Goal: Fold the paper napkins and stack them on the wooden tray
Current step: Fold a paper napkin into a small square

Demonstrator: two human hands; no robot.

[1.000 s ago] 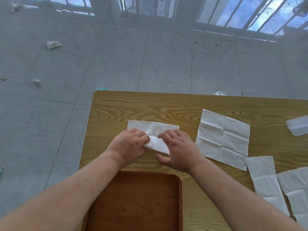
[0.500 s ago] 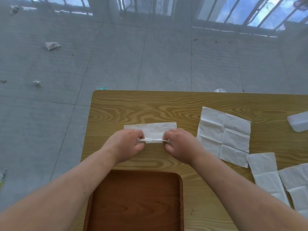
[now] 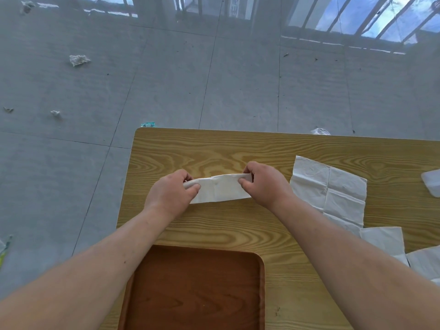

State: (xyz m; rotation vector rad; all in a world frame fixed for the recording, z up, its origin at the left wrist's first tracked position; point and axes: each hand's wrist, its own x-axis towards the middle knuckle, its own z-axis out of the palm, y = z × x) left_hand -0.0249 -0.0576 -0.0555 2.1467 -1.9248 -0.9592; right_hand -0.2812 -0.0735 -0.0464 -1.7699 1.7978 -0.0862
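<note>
Table (image 3: 238, 148): one, wood-grain.
Tray (image 3: 261, 294): one, brown, at the table's near edge.
Paper napkins: four. One folded strip (image 3: 221, 190), pinched at both ends; one open sheet (image 3: 328, 189) toward the right edge; one folded napkin (image 3: 383, 241) and one cut-off napkin (image 3: 426, 260) by the near right corner.
Hands: two, left hand (image 3: 170, 198) and right hand (image 3: 264, 184).
Plastic container (image 3: 432, 184): one, right edge.
Floor scraps: three plainly seen, namely large scrap (image 3: 78, 60), small scrap (image 3: 55, 113) and far scrap (image 3: 27, 5).

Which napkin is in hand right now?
The narrow folded napkin at mid-table, pinched at each end by the left hand and right hand. The other napkins lie flat and untouched, off to the right.
</note>
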